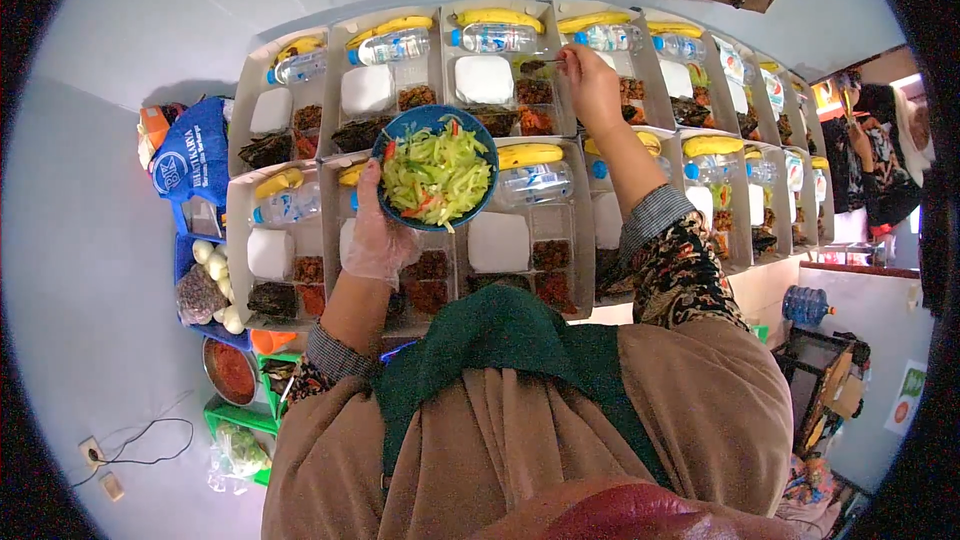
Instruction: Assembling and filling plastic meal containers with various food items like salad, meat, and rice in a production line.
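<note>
Toward the far edge of the bench, its top hidden by boxes: vegetable portioning judged in hand.
A spoon [549, 61] is pinched by fingers of the right hand [592, 90] over a far-row box [567, 105]; a blue bowl [492, 186] of sliced vegetables [432, 175] is grasped by the gloved left hand [378, 237]. Careful emptying into one compartment seems called for. Counted: one bowl, one spoon, five water bottles [495, 37] in the far row's five leftmost boxes.
</note>
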Demonstrator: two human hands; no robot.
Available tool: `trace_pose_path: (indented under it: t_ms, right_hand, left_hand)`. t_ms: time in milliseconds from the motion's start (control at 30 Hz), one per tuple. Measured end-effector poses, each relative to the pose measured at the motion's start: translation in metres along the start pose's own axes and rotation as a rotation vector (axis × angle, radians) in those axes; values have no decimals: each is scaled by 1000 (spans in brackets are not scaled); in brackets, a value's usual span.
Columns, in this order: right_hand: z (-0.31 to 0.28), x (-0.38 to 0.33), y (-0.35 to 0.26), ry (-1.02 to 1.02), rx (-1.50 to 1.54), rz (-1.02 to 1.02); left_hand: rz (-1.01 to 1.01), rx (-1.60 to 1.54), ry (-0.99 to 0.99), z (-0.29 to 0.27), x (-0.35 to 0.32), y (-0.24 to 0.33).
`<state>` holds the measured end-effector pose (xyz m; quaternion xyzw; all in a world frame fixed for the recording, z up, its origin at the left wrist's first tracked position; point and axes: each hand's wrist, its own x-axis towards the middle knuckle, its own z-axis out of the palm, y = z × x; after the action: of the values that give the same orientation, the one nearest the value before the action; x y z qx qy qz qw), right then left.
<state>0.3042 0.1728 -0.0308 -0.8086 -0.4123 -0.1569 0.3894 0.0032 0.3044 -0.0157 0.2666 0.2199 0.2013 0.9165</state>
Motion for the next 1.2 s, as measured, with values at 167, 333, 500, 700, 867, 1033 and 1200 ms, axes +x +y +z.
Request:
trace_pose_path:
  t_ms: [167, 333, 500, 700, 867, 1033, 1200]
  right_hand:
    - [-7, -1, 5, 14, 49, 73]
    - [-36, 15, -11, 328, 336, 256]
    - [-73, 21, -91, 284, 716, 213]
    - [-62, -1, -129, -99, 565, 87]
    - [-77, 10, -125, -497, 830, -35]
    - [-86, 17, -112, -134, 668, 11]
    - [-87, 18, -118, 122, 563, 108]
  left_hand:
    - [-29, -44, 62, 6, -1, 1]
    - [-106, -209, -70, 12, 15, 2]
    - [3, -32, -33, 32, 33, -6]
    - [-75, 43, -167, 56, 35, -14]
    - [-111, 18, -168, 54, 39, -22]
    - [-105, 12, -219, 57, 36, -20]
    - [-66, 23, -185, 63, 31, -21]
